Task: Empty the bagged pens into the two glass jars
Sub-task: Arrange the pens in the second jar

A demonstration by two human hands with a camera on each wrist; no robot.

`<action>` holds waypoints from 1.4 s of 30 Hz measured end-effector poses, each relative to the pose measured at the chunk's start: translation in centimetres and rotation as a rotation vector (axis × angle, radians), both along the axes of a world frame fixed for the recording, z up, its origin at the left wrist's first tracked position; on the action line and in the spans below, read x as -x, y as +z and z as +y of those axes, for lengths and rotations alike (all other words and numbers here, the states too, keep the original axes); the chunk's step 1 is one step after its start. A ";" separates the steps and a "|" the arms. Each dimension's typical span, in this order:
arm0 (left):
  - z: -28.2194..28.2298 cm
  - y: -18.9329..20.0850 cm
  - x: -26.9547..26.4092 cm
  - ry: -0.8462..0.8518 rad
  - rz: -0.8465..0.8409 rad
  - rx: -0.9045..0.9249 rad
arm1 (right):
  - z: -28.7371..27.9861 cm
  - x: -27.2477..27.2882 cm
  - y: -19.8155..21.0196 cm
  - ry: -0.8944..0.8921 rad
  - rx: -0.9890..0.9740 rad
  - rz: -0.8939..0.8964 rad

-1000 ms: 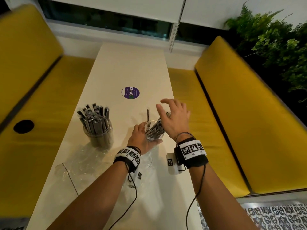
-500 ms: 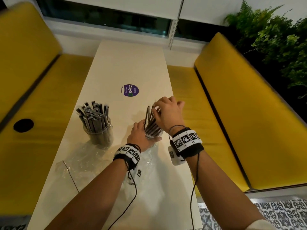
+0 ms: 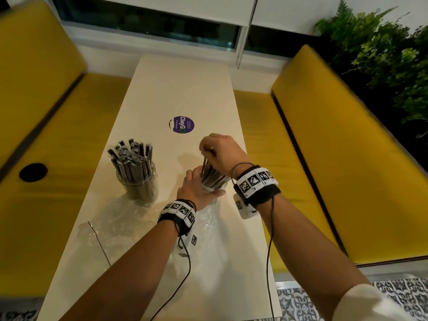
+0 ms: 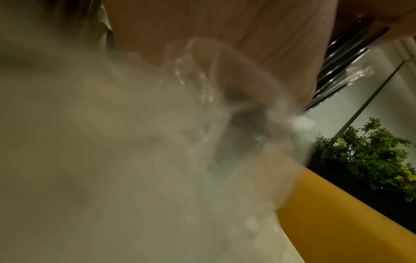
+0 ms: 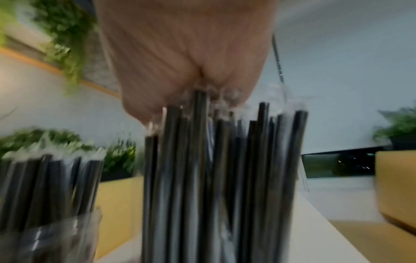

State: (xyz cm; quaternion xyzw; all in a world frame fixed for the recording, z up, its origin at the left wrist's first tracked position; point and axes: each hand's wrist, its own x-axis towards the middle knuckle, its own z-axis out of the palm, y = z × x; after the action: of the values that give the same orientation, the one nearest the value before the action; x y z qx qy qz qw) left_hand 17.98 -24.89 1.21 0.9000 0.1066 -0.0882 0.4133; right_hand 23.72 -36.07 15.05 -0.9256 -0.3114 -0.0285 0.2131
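Note:
Two glass jars stand on the white table (image 3: 185, 89). The left jar (image 3: 139, 188) is packed with dark wrapped pens (image 3: 132, 158) and stands alone. My left hand (image 3: 196, 189) wraps round the right jar (image 3: 212, 188), thumb on its near side. A bundle of pens (image 3: 212, 173) stands in that jar, and my right hand (image 3: 221, 151) curls over their tops and grips them. In the right wrist view the palm (image 5: 180, 53) sits on the pen tops (image 5: 213, 178), with the other jar's pens (image 5: 45, 186) at left. The left wrist view is blurred; the glass (image 4: 225, 106) and pens (image 4: 349, 58) show there.
A crumpled clear plastic bag (image 3: 120, 218) lies on the table before the left jar and under my left wrist. A purple round sticker (image 3: 181, 125) marks the table's middle. Yellow benches (image 3: 335, 158) flank both sides; plants (image 3: 382, 54) stand at the back right.
My right hand, spread open above the right jar a second ago, has dropped onto the pens and closed on their tops. The leaning pens now stand more upright. My left hand has kept hold of the jar.

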 end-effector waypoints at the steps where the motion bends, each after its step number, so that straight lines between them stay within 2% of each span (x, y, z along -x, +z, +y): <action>1: 0.1 -0.2 0.0 0.006 -0.019 0.003 | -0.3 -0.2 0.0 -0.078 -0.108 -0.058; 2: 0.1 -0.3 0.0 0.012 -0.034 0.009 | -0.7 -0.3 -0.2 -0.175 -0.186 -0.102; 3: 0.2 -0.5 0.1 0.016 -0.040 0.013 | -1.1 -0.2 -0.4 -0.273 -0.186 -0.131; 6: 0.2 -0.6 0.1 0.016 -0.023 0.003 | -1.9 0.6 -1.3 -0.368 0.178 -0.205; 7: 0.1 -0.6 0.1 0.014 -0.023 0.000 | -2.2 1.0 -1.1 -0.363 0.156 -0.210; 10: 0.0 -0.5 0.1 0.013 -0.031 -0.008 | -3.3 2.0 -0.4 -0.406 -0.081 -0.175; 11: 0.0 -0.5 0.1 0.012 -0.029 -0.010 | -3.6 2.2 -0.6 -0.386 -0.060 -0.123; 14: 0.1 -0.4 0.1 0.015 -0.023 0.006 | -3.5 3.0 -3.0 -0.204 0.007 0.018; 16: 0.1 -0.3 0.1 0.002 -0.019 -0.018 | -2.9 2.8 -4.2 -0.152 -0.128 -0.038; 18: 0.1 -0.2 0.1 -0.015 -0.010 -0.049 | -2.5 2.5 -4.7 -0.240 -0.330 -0.129; 20: 0.1 -0.2 0.2 -0.011 -0.014 -0.050 | -2.2 2.8 -4.7 -0.409 -0.477 -0.187; 21: 0.1 -0.3 0.2 -0.003 -0.018 -0.040 | -2.1 3.1 -4.7 -0.484 -0.456 -0.181; 24: 0.2 -0.2 0.3 0.003 -0.028 -0.017 | -1.4 4.0 -4.6 -0.597 -0.121 -0.134; 26: 0.2 -0.1 0.3 0.004 -0.029 -0.029 | -1.4 3.8 -3.5 -0.590 -0.088 -0.170; 28: 0.1 0.0 0.3 0.005 -0.025 -0.033 | -1.9 2.8 -2.4 -0.495 -0.080 -0.194; 30: 0.1 -0.1 0.3 0.004 -0.017 -0.034 | -1.9 1.4 -1.8 -0.309 0.001 -0.135; 32: 0.2 -0.2 0.3 0.001 -0.022 -0.028 | -1.6 0.1 -1.7 -0.165 -0.037 -0.002; 33: 0.3 -0.2 0.3 -0.001 -0.021 -0.021 | -1.4 -0.3 -1.7 -0.153 -0.094 0.024; 35: 0.3 -0.1 0.4 -0.003 -0.024 -0.019 | -1.6 -0.5 -1.8 -0.224 -0.212 -0.045; 37: 0.2 -0.1 0.3 0.006 -0.030 -0.023 | -2.2 0.1 -1.9 -0.370 -0.341 -0.142; 38: 0.2 -0.1 0.3 0.006 -0.030 -0.025 | -2.6 0.4 -2.0 -0.429 -0.337 -0.155; 41: 0.2 -0.1 0.4 -0.001 -0.016 -0.033 | -2.8 1.1 -2.7 -0.473 -0.102 -0.032; 42: 0.2 -0.2 0.4 -0.004 -0.025 -0.031 | -2.8 1.2 -2.7 -0.460 -0.130 0.010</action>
State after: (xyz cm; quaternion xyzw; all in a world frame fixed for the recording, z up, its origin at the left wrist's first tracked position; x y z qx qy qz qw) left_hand 17.61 -24.70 1.01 0.9075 0.1011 -0.0761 0.4005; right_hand 22.53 -38.87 12.30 -0.9567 -0.0888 -0.0915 0.2617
